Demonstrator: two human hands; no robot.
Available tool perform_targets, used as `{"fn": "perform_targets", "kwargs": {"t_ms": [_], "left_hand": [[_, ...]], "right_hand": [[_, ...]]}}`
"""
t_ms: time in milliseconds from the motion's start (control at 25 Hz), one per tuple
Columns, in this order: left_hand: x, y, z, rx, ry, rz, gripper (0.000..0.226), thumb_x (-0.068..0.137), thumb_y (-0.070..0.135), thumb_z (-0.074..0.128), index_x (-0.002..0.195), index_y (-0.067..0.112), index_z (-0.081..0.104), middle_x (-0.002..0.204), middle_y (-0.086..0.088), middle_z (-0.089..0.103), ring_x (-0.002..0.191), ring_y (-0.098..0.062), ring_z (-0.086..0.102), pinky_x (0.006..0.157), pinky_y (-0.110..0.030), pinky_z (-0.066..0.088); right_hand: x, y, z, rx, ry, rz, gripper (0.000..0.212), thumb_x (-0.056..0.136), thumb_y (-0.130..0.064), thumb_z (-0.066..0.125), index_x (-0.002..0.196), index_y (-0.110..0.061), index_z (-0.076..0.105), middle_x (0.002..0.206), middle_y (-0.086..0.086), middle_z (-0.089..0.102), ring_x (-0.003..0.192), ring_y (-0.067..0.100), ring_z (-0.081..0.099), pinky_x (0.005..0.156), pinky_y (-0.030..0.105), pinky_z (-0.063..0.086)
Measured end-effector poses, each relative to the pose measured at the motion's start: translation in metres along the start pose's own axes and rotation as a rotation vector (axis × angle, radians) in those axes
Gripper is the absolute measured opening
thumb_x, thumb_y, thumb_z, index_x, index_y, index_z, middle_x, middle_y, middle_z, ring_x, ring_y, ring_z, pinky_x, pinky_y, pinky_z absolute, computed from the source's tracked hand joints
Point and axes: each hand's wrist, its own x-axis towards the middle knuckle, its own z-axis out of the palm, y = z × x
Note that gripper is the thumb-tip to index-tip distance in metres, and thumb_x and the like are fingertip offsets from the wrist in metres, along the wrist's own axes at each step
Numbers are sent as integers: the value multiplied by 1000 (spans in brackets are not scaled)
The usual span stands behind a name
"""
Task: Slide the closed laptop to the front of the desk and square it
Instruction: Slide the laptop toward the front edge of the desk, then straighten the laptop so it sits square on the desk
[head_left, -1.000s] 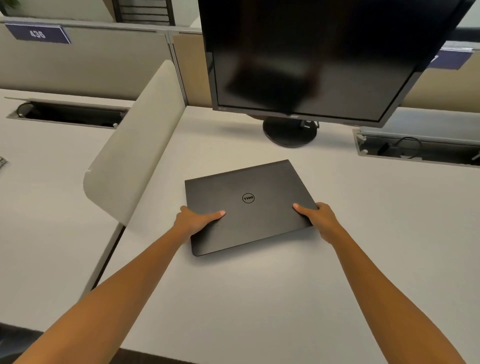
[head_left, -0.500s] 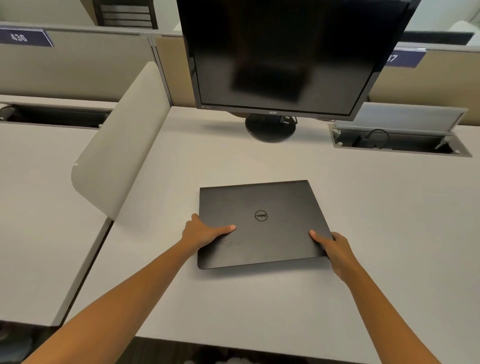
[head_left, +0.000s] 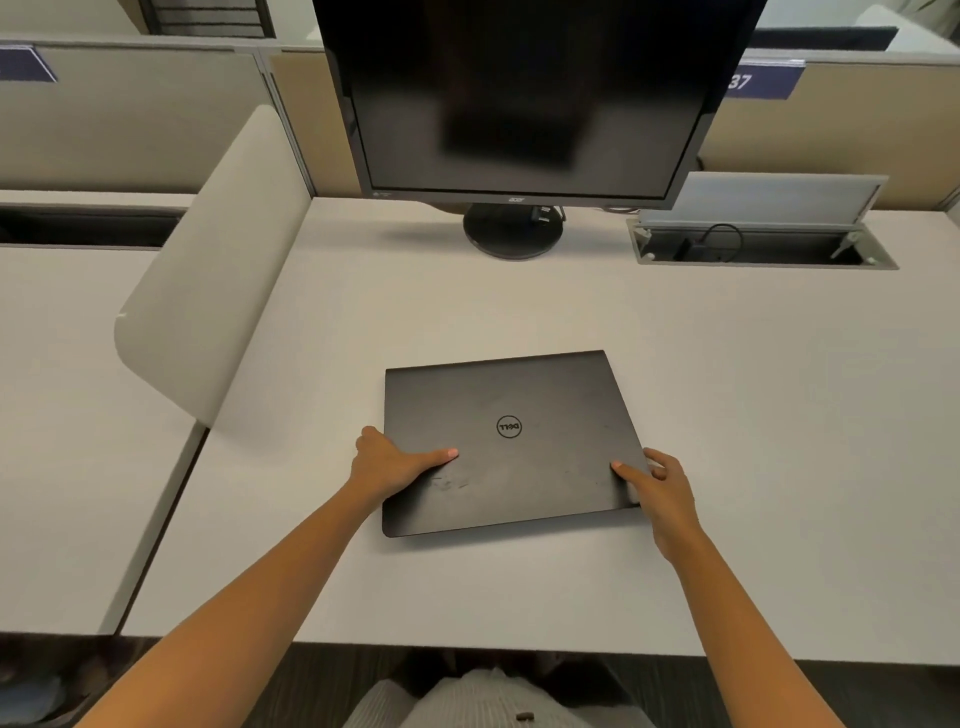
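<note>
Closed black laptop (head_left: 506, 441) lying flat on the pale desk (head_left: 753, 415), nearer its front edge than the far monitor (head_left: 524, 98), gripped at its left edge by the left hand (head_left: 389, 462), clasped at its near right corner by the right hand (head_left: 660, 493), still slightly skewed

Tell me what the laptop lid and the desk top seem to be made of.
Laptop lid: matte black, probably plastic or coated metal; it gives only a dull sheen and shows smudges and scuffs near the left hand. Which of the two cannot be told.
Desk top: smooth pale grey-beige, likely laminate; even colour, no grain, a soft reflection below the monitor.
</note>
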Motion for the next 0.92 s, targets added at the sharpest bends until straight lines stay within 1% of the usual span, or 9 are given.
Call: {"fn": "perform_targets", "kwargs": {"t_ms": [80, 160, 240, 360, 400, 480, 600, 720, 920], "left_hand": [[-2, 0, 1, -13, 7, 6, 130, 27, 74, 89, 125, 8, 37, 126, -9, 51, 116, -29, 56, 98, -47, 52], [-4, 0, 1, -37, 5, 12, 127, 27, 72, 90, 123, 11, 33, 128, -9, 49, 119, -31, 54, 100, -50, 51], [-6, 1, 2, -36, 8, -6, 126, 34, 68, 93, 126, 11, 30, 134, -11, 46, 124, -33, 51, 103, -51, 49], [-10, -1, 5, -8, 20, -29, 120, 45, 61, 95, 131, 9, 29, 139, -13, 41, 130, -35, 46, 105, -50, 46], [-11, -3, 6, 0, 21, -26, 119, 46, 61, 95, 130, 10, 29, 139, -13, 42, 131, -35, 46, 105, -49, 46], [-13, -6, 6, 3, 9, -28, 121, 40, 65, 94, 127, 12, 30, 137, -12, 44, 129, -34, 48, 104, -50, 47], [-14, -6, 3, -23, -3, -54, 127, 27, 70, 92, 123, 14, 30, 132, -10, 48, 124, -33, 52, 101, -51, 50], [-14, -4, 0, -3, -10, -37, 123, 32, 69, 93, 122, 13, 30, 130, -9, 51, 121, -32, 54, 99, -49, 51], [-14, -3, -1, 49, -3, -14, 111, 42, 66, 94, 115, 14, 28, 131, -9, 52, 123, -32, 54, 98, -47, 50]], "right_hand": [[-2, 2, -1, -18, 23, -22, 59, 85, -26, 77, 137, -17, 51, 129, 1, 59, 119, 24, 56, 102, 39, 46], [-4, 6, -4, -24, 28, -24, 56, 84, -27, 77, 135, -17, 55, 129, 4, 63, 118, 25, 59, 104, 44, 48], [-7, 8, -5, -37, 25, -32, 54, 85, -27, 76, 134, -17, 56, 128, 5, 65, 117, 26, 61, 104, 46, 50], [-14, 13, -6, -82, 47, -41, 52, 86, -28, 75, 133, -17, 57, 127, 4, 66, 115, 24, 62, 102, 43, 50], [-17, 14, -7, -92, 55, -49, 51, 87, -27, 75, 133, -16, 57, 126, 3, 65, 113, 23, 61, 99, 39, 50], [-22, 14, -10, -119, 69, -50, 49, 87, -25, 75, 133, -14, 57, 121, 4, 64, 108, 22, 58, 92, 35, 47], [-19, 7, -15, -136, 62, -5, 50, 85, -22, 77, 130, -14, 58, 119, 8, 65, 107, 26, 58, 93, 39, 50], [-15, 1, -16, -128, 39, 31, 53, 83, -21, 78, 132, -13, 58, 122, 10, 65, 110, 29, 60, 98, 46, 52], [-15, -4, -17, -186, 27, 48, 47, 85, -19, 75, 129, -13, 62, 118, 9, 66, 103, 28, 58, 94, 44, 53]]}}
